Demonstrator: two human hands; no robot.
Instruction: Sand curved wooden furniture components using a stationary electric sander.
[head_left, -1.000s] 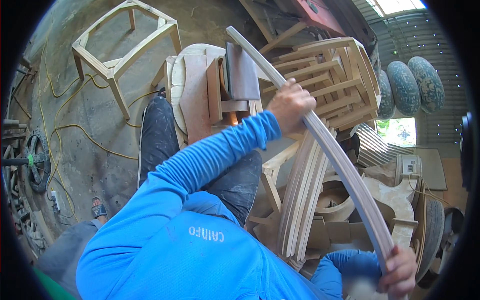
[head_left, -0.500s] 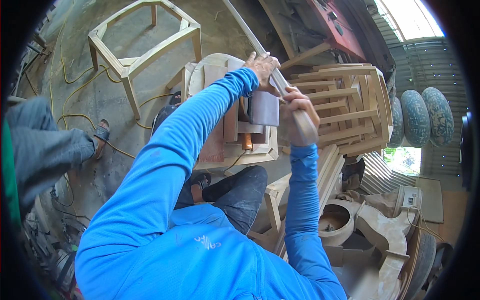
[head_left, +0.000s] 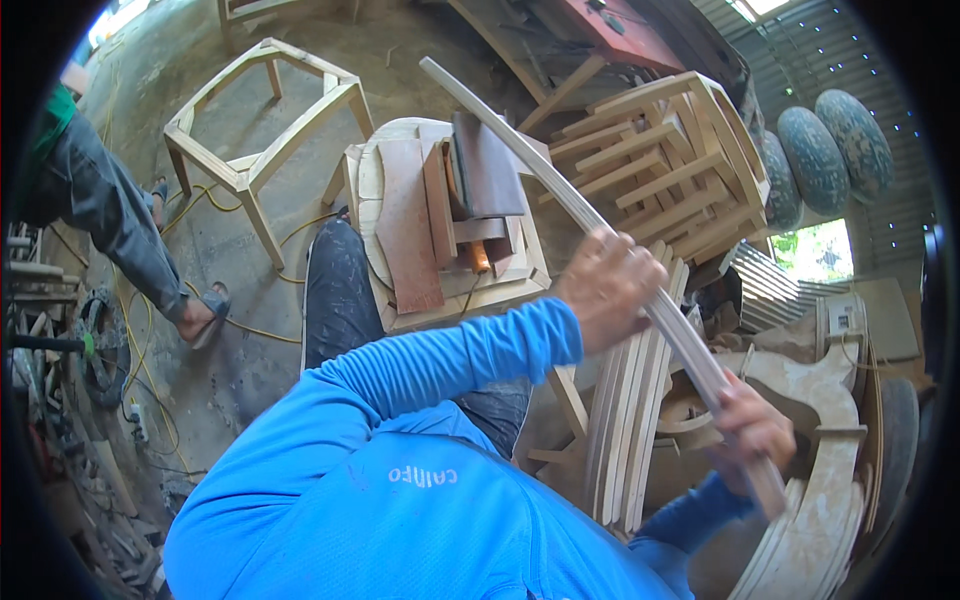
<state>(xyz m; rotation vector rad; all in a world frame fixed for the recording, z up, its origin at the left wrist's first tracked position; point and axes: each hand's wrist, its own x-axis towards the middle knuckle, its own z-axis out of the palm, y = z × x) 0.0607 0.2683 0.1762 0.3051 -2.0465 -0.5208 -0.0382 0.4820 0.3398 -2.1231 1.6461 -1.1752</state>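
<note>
A long, slightly curved wooden strip (head_left: 515, 145) slants across in front of me, from the upper middle down to the right. My left hand (head_left: 608, 290) is wrapped round its middle. Closer to the lower end, my right hand (head_left: 752, 425) also grips it. Beyond my left forearm stands what looks like a belt sander (head_left: 490, 165), its broad grey belt facing up and an orange part below. Brown boards (head_left: 408, 225) flank it on a low wooden frame (head_left: 510, 293). The strip is apart from the belt.
Several pale wooden strips (head_left: 630, 430) lie beside my right arm, with more (head_left: 805, 550) at lower right. Stacked wooden frames (head_left: 680, 165) stand at far right; another frame (head_left: 250, 175) is at left. A yellow cord (head_left: 255, 328) crosses the floor near another person's leg (head_left: 130, 225).
Both hands have drawn the strip away from the sander, toward me and to the right. The view has shifted, and the other person's leg appears in a different position.
</note>
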